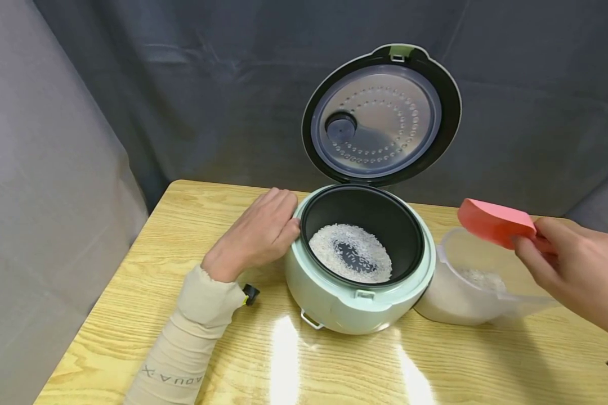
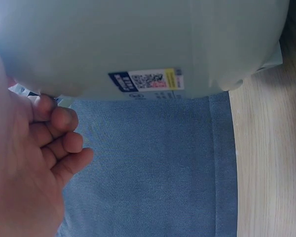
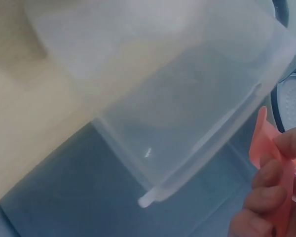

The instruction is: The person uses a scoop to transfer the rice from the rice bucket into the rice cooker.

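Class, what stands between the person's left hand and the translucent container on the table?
The open pale green rice cooker, with rice inside, stands between the left hand and the translucent container; the head view shows this.

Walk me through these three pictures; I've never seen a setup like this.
There is no robot here, just a person's two bare hands. The wide picture comes from a camera worn on the head, looking forward and down. The other two come from cameras on the wrists: one shows the left hand beside the cooker's side, the other the right hand and its work.

On the wooden table stands a pale green rice cooker, its lid open and some rice inside. Beside it is a translucent container, also with rice in it.

The right hand holds a pink scoop. The left hand touches the cooker's rim; whether it grips is hard to tell.
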`<action>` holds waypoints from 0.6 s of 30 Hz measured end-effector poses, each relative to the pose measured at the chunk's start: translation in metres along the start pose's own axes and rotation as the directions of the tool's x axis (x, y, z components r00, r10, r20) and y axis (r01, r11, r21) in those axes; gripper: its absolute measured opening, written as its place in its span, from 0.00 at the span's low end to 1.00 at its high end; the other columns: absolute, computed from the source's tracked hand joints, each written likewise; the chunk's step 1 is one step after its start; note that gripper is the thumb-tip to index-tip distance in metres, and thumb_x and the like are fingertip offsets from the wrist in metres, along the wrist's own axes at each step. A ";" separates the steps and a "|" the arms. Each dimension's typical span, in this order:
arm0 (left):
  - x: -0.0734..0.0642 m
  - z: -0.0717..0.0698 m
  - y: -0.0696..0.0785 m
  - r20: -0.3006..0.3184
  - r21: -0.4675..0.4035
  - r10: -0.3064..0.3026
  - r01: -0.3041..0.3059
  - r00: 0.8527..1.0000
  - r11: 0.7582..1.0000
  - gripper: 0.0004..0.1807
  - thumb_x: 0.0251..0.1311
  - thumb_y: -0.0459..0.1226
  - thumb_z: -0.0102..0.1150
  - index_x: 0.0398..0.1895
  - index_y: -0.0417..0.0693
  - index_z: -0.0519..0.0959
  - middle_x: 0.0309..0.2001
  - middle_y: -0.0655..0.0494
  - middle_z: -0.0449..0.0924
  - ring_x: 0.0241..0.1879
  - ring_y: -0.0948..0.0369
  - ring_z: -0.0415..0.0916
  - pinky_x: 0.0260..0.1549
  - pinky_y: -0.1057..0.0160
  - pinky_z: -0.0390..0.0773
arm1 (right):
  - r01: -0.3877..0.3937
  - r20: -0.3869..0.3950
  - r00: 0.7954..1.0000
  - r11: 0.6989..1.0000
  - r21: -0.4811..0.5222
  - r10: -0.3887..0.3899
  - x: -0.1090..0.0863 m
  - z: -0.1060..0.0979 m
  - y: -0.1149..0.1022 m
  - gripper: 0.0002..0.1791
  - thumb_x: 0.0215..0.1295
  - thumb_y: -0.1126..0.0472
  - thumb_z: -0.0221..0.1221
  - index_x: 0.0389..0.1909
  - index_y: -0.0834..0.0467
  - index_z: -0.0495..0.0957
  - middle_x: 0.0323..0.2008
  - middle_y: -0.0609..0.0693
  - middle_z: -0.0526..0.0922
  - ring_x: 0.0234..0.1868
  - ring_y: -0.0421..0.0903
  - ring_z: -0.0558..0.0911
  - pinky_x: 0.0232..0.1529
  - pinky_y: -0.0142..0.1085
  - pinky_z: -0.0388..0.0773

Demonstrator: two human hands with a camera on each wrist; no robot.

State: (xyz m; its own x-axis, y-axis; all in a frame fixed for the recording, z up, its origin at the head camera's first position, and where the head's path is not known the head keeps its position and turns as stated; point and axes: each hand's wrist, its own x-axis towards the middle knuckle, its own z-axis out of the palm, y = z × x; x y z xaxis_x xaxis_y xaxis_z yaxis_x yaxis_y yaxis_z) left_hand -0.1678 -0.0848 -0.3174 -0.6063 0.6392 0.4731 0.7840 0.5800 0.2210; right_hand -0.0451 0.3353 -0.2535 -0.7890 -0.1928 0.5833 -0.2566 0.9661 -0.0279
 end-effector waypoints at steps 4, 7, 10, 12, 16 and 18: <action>0.000 0.000 0.000 -0.003 -0.001 -0.001 0.001 1.000 1.000 0.08 0.65 0.39 0.38 0.29 0.48 0.64 0.29 0.55 0.63 0.34 0.56 0.61 0.40 0.62 0.62 | -0.007 -0.002 1.000 1.000 0.002 0.007 -0.007 0.001 0.007 0.18 0.68 0.49 0.51 0.20 0.52 0.66 0.16 0.42 0.58 0.18 0.23 0.47 0.19 0.27 0.45; 0.000 0.000 0.000 -0.005 -0.003 -0.001 0.001 1.000 1.000 0.08 0.65 0.39 0.38 0.29 0.47 0.64 0.28 0.55 0.63 0.34 0.56 0.61 0.39 0.62 0.62 | -0.007 0.014 1.000 1.000 -0.004 0.007 -0.012 0.002 0.011 0.19 0.70 0.48 0.51 0.20 0.52 0.65 0.15 0.41 0.56 0.18 0.25 0.48 0.19 0.27 0.45; 0.000 0.000 0.000 -0.005 -0.004 -0.001 0.000 1.000 1.000 0.08 0.65 0.39 0.38 0.29 0.47 0.64 0.28 0.54 0.63 0.34 0.56 0.61 0.39 0.62 0.63 | -0.005 0.031 0.999 1.000 -0.012 0.005 -0.015 0.003 0.014 0.19 0.70 0.49 0.52 0.19 0.52 0.64 0.14 0.41 0.56 0.17 0.26 0.48 0.19 0.27 0.44; 0.000 0.000 0.000 -0.003 -0.006 -0.003 0.003 1.000 1.000 0.08 0.65 0.39 0.38 0.29 0.47 0.64 0.28 0.54 0.63 0.34 0.56 0.61 0.39 0.62 0.63 | -0.002 0.045 0.999 1.000 -0.021 0.003 -0.017 0.003 0.015 0.20 0.70 0.49 0.52 0.19 0.52 0.64 0.14 0.42 0.56 0.17 0.28 0.47 0.19 0.27 0.44; 0.000 0.001 0.000 0.004 -0.012 -0.009 0.009 1.000 1.000 0.08 0.65 0.39 0.38 0.29 0.48 0.65 0.29 0.55 0.63 0.34 0.56 0.61 0.39 0.62 0.63 | -0.004 0.064 0.998 0.999 -0.033 0.006 -0.021 0.005 0.017 0.19 0.68 0.49 0.53 0.18 0.51 0.64 0.14 0.41 0.56 0.17 0.28 0.48 0.19 0.27 0.44; 0.000 0.001 -0.001 0.007 -0.014 -0.011 0.011 1.000 1.000 0.08 0.65 0.39 0.38 0.29 0.48 0.65 0.29 0.55 0.63 0.34 0.56 0.61 0.39 0.62 0.62 | 0.002 0.064 0.998 0.999 -0.034 0.000 -0.022 0.005 0.018 0.19 0.65 0.50 0.53 0.17 0.50 0.63 0.13 0.40 0.56 0.17 0.27 0.48 0.19 0.27 0.44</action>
State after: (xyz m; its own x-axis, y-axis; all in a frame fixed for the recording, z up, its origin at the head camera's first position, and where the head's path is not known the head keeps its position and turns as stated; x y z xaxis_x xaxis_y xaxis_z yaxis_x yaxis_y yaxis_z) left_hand -0.1685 -0.0846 -0.3187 -0.6161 0.6361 0.4646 0.7789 0.5801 0.2385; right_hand -0.0352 0.3563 -0.2713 -0.8231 -0.2034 0.5302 -0.2392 0.9710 0.0011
